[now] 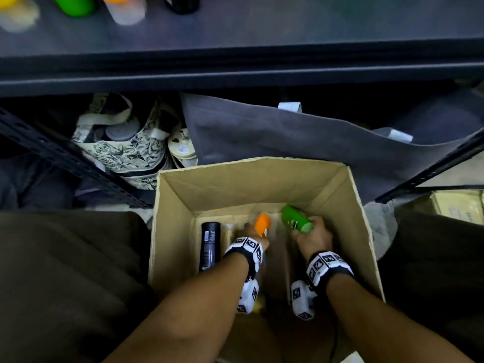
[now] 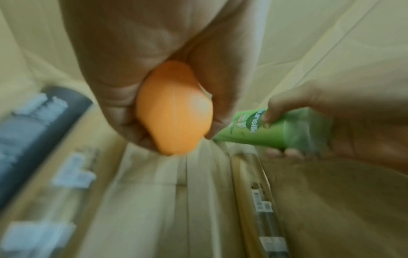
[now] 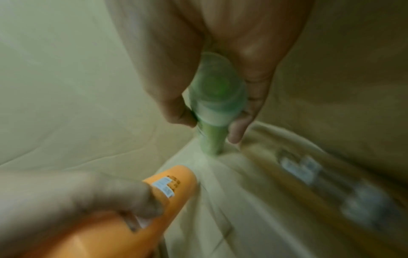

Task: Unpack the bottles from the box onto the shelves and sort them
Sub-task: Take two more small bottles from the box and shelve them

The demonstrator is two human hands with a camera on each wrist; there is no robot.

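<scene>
Two bottles in hand inside the box (image 1: 262,174): orange bottle (image 1: 262,224), left hand (image 1: 252,235) wrapped round it; green bottle (image 1: 297,218), right hand (image 1: 313,235) clasped round it. Black bottle (image 1: 209,246) lying on box floor, left side. Shelf (image 1: 262,35) above, four bottles at its left end.

The box (image 1: 264,176) stands on the floor before the shelf (image 1: 262,40), between the person's knees. In the box, one bottle (image 1: 210,244) lies along the left wall. The left hand (image 1: 251,235) holds a second bottle (image 1: 262,224) mid-box; the right hand (image 1: 314,237) holds a third bottle (image 1: 297,218) toward the far right corner. More bottles (image 1: 125,7) stand at the shelf's far left. Bags (image 1: 125,142) lie beneath the shelf, behind the box.
</scene>
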